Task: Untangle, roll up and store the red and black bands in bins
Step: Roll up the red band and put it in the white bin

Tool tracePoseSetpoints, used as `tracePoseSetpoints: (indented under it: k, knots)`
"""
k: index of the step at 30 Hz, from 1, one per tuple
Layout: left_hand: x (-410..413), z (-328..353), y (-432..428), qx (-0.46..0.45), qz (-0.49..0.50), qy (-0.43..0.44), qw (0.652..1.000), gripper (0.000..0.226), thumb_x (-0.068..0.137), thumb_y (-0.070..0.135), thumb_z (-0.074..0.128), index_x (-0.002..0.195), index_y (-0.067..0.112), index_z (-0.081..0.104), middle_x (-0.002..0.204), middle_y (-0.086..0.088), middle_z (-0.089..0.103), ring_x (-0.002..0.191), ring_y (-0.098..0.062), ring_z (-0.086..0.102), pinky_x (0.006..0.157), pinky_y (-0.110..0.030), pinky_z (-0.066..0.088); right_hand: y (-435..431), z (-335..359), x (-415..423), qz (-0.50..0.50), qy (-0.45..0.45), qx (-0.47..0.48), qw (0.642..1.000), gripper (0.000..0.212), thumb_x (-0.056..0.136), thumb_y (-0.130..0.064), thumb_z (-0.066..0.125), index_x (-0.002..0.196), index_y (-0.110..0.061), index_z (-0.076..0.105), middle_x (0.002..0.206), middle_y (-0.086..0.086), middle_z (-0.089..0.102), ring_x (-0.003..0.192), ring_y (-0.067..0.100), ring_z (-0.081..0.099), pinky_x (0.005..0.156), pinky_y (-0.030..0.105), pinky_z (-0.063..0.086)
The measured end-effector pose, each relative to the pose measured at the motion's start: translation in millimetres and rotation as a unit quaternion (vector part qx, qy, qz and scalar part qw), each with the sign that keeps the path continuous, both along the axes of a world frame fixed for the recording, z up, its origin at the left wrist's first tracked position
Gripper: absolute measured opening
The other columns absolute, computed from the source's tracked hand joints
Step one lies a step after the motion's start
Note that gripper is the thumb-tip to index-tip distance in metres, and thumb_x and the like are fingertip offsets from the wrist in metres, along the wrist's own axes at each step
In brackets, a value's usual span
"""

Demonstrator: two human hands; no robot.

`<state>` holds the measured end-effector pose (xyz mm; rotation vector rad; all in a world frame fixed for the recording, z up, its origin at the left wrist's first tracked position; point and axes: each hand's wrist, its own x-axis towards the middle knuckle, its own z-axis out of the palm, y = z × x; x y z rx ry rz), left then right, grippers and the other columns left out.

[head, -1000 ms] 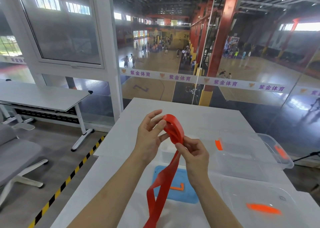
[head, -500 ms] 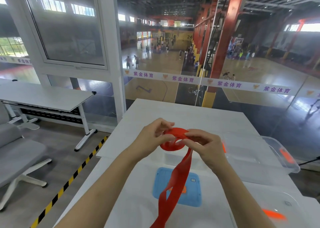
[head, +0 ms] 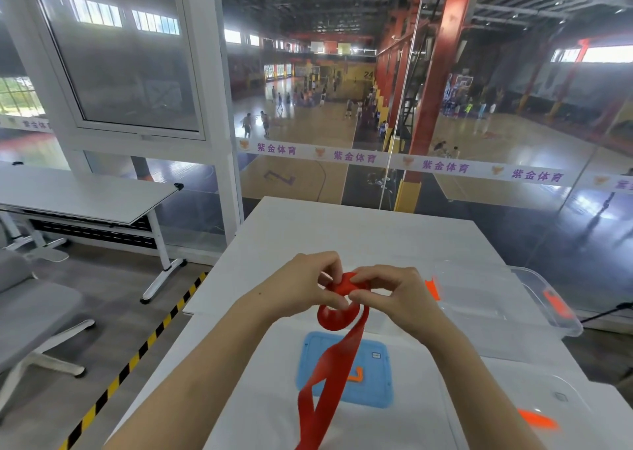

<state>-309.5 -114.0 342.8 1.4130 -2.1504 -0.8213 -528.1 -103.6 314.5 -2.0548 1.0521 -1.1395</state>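
Where half a second ago the red band (head: 342, 357) made an open loop between the hands, its top is now squeezed into a small tight roll. The left hand (head: 301, 285) and right hand (head: 394, 295) pinch it together, fingertips meeting above the white table (head: 359, 237). Its tail hangs over a blue lid (head: 376, 388). The glass strip (head: 445, 167) reads 紫金体育; a far wall shows "24" (head: 368, 74).

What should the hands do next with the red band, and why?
Probably wind one more turn. The left hand and right hand pinch a small started roll of the flat red stretchy band, but a long loose tail hangs down over the blue rectangular lid, so it seems too early for the clear plastic bin.
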Motion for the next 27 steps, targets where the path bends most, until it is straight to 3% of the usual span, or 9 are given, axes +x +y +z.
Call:
tracePoseSetpoints:
  k: [7, 11, 13, 18, 22, 27]
  knots:
    - [-1, -4, 6, 0.008, 0.044, 0.206, 0.978, 0.040, 0.082, 0.022, 0.088, 0.110, 0.034, 0.063, 0.112, 0.011, 0.075, 0.105, -0.009, 0.071, 0.080, -0.017, 0.059, 3, -24, 8, -0.062, -0.185, 0.079, 0.978, 0.028, 0.082, 0.002, 0.086, 0.105, -0.011, 0.075, 0.104, 0.002, 0.083, 0.098, 0.025, 0.080, 0.090, 0.041, 0.066]
    - [-1, -7, 10, 0.025, 0.064, 0.366, 0.928, 0.036, 0.089, 0.013, 0.081, 0.117, 0.027, 0.064, 0.114, 0.002, 0.077, 0.107, -0.017, 0.074, 0.084, -0.029, 0.063, 11, -40, 20, -0.095, -0.282, 0.088, 0.951, 0.036, 0.082, 0.006, 0.084, 0.113, -0.010, 0.074, 0.106, 0.006, 0.081, 0.103, 0.023, 0.079, 0.089, 0.031, 0.065]
    - [-1, -7, 11, 0.037, 0.075, 0.398, 0.913, 0.039, 0.090, 0.016, 0.080, 0.124, 0.028, 0.063, 0.117, 0.002, 0.076, 0.110, -0.020, 0.074, 0.084, -0.030, 0.063, 13, -39, 24, -0.113, -0.301, 0.080, 0.944, 0.031, 0.083, 0.001, 0.084, 0.111, -0.011, 0.075, 0.103, 0.003, 0.082, 0.101, 0.021, 0.079, 0.085, 0.025, 0.064]
    - [15, 3, 7, 0.097, -0.007, 0.244, 0.965, 0.056, 0.092, 0.018, 0.078, 0.143, 0.030, 0.057, 0.126, 0.002, 0.070, 0.115, -0.024, 0.071, 0.096, -0.038, 0.062, 9, -22, 13, -0.105, -0.218, 0.035, 0.970, 0.029, 0.084, -0.001, 0.085, 0.102, -0.023, 0.080, 0.099, -0.001, 0.083, 0.094, 0.023, 0.080, 0.085, 0.035, 0.067]
    - [26, 20, 1, 0.078, -0.030, 0.154, 0.985, 0.050, 0.084, 0.021, 0.086, 0.130, 0.025, 0.068, 0.121, 0.004, 0.074, 0.115, -0.022, 0.070, 0.101, -0.042, 0.059, 6, -4, 7, -0.065, -0.120, 0.008, 0.991, 0.033, 0.083, -0.006, 0.088, 0.102, -0.032, 0.081, 0.101, -0.011, 0.083, 0.097, 0.019, 0.080, 0.089, 0.035, 0.066]
    - [18, 32, 2, 0.029, -0.034, 0.076, 0.996, 0.045, 0.086, 0.036, 0.083, 0.128, 0.025, 0.069, 0.117, 0.009, 0.073, 0.108, -0.018, 0.069, 0.093, -0.029, 0.060, 6, 14, 7, -0.030, -0.025, -0.007, 0.999, 0.028, 0.082, -0.023, 0.089, 0.103, -0.039, 0.078, 0.100, -0.018, 0.081, 0.098, 0.010, 0.078, 0.090, 0.027, 0.064]
